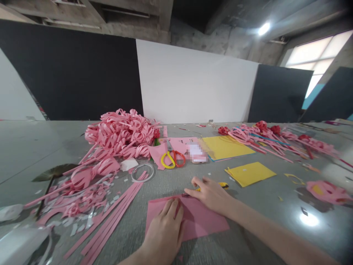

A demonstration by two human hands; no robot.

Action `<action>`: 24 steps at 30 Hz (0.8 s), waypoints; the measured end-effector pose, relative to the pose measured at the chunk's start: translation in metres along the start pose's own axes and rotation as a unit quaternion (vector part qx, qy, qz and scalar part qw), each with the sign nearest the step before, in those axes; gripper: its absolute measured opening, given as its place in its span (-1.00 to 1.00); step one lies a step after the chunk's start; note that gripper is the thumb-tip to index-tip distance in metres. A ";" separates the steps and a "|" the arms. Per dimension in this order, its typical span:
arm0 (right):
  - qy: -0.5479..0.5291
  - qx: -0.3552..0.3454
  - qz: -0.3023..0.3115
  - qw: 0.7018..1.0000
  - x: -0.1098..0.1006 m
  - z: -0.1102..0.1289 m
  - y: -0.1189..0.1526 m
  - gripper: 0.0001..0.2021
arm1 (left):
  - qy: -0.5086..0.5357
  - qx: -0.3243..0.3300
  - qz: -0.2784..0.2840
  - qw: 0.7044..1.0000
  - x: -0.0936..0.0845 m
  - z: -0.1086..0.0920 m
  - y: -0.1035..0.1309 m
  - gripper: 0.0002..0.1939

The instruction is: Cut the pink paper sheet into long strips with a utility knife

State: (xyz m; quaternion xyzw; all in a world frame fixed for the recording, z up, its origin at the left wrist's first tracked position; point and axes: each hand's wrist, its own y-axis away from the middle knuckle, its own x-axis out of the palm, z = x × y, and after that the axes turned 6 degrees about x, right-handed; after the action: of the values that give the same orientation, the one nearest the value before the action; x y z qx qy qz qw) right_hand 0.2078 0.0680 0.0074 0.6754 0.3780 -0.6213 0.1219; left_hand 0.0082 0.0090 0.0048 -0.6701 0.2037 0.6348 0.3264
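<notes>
A pink paper sheet (204, 221) lies on the grey floor directly in front of me, its far edge looking folded or layered. My left hand (167, 230) rests on its left part, palm down, fingers stretched out and pressed on the paper. At the sheet's far edge, my right hand (211, 193) is closed around a yellow utility knife (224, 185). The knife's back end sticks out past the hand, and its dark tip points left near the paper's edge. My right palm hides the knife's middle.
Scissors (173, 160), a blurred-out phone (197, 154) and yellow sheets (228, 147) lie beyond my hands. To the left are a heap of pink paper loops (121, 132), a tape ring (142, 173), pink strips (116, 221) and scraps. A yellow packet (250, 173) lies right.
</notes>
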 end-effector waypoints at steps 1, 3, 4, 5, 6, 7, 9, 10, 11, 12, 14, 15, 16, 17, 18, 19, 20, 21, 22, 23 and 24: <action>-0.004 -0.001 0.000 1.000 0.000 0.000 0.000 -0.71 | -0.001 -0.001 -0.001 1.000 0.000 0.000 0.000 -0.60; -0.009 -0.003 -0.001 1.000 0.000 -0.001 0.000 -0.70 | 0.000 -0.001 -0.001 1.000 0.000 0.000 0.000 -0.60; -0.010 -0.003 -0.001 1.000 0.000 -0.001 0.000 -0.70 | -0.001 -0.002 -0.001 1.000 0.000 0.000 0.000 -0.60; -0.011 -0.003 -0.002 1.000 0.000 -0.002 0.000 -0.71 | 0.000 -0.001 0.000 1.000 0.000 0.000 0.001 -0.61; -0.011 -0.003 -0.002 1.000 0.000 -0.002 0.000 -0.71 | 0.000 0.000 0.001 1.000 0.000 0.000 0.001 -0.62; -0.010 -0.004 -0.004 1.000 0.000 -0.003 0.001 -0.71 | 0.000 0.000 0.001 1.000 0.000 0.000 0.001 -0.62; -0.008 -0.006 -0.007 1.000 -0.001 -0.004 0.001 -0.71 | -0.001 0.000 0.000 1.000 0.000 0.000 0.000 -0.62; -0.007 -0.006 -0.009 1.000 -0.001 -0.004 0.002 -0.72 | -0.001 0.001 -0.001 1.000 0.000 0.000 0.000 -0.61; -0.005 -0.006 -0.011 1.000 -0.001 -0.004 0.002 -0.72 | -0.001 0.002 -0.001 1.000 0.001 0.000 0.000 -0.61; -0.001 -0.005 -0.013 1.000 -0.001 -0.005 0.002 -0.72 | -0.002 0.002 -0.001 1.000 0.001 0.001 0.000 -0.60; 0.004 -0.009 -0.013 1.000 -0.002 -0.005 0.002 -0.73 | -0.002 0.003 -0.001 1.000 0.001 0.001 0.000 -0.60; 0.006 -0.012 -0.011 1.000 -0.002 -0.005 0.002 -0.73 | -0.002 0.003 -0.003 1.000 0.001 0.001 0.000 -0.61; 0.006 -0.016 -0.010 1.000 -0.003 -0.006 0.002 -0.73 | -0.002 0.004 -0.005 1.000 0.002 0.001 0.000 -0.62; 0.006 -0.019 -0.008 1.000 -0.003 -0.006 0.002 -0.73 | -0.001 0.004 -0.006 1.000 0.002 0.001 0.000 -0.62; 0.004 -0.021 -0.008 1.000 -0.003 -0.006 0.001 -0.73 | 0.001 0.005 -0.006 1.000 0.002 0.001 0.001 -0.62; 0.003 -0.023 -0.007 1.000 -0.003 -0.007 0.001 -0.73 | 0.003 0.003 -0.006 1.000 0.002 0.001 0.001 -0.63; 0.002 -0.024 -0.007 1.000 -0.003 -0.007 0.001 -0.73 | 0.006 0.001 -0.004 1.000 0.003 0.001 0.001 -0.63; 0.001 -0.024 -0.007 1.000 -0.004 -0.007 0.001 -0.72 | 0.008 -0.001 -0.003 1.000 0.003 0.001 0.001 -0.62; 0.001 -0.026 -0.006 1.000 -0.004 -0.007 0.001 -0.72 | 0.009 -0.003 -0.003 1.000 0.003 0.001 0.001 -0.62; 0.002 -0.026 -0.004 1.000 -0.004 -0.007 0.001 -0.72 | 0.010 -0.004 -0.003 1.000 0.003 0.001 0.001 -0.62; 0.002 -0.027 -0.001 1.000 -0.005 -0.007 0.001 -0.71 | 0.009 -0.005 -0.005 1.000 0.003 0.001 0.001 -0.62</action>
State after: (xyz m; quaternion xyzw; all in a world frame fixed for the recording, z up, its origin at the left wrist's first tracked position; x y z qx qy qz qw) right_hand 0.2137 0.0701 0.0134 0.6728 0.3954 -0.6097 0.1387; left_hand 0.0072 0.0094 0.0021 -0.6784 0.2002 0.6281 0.3244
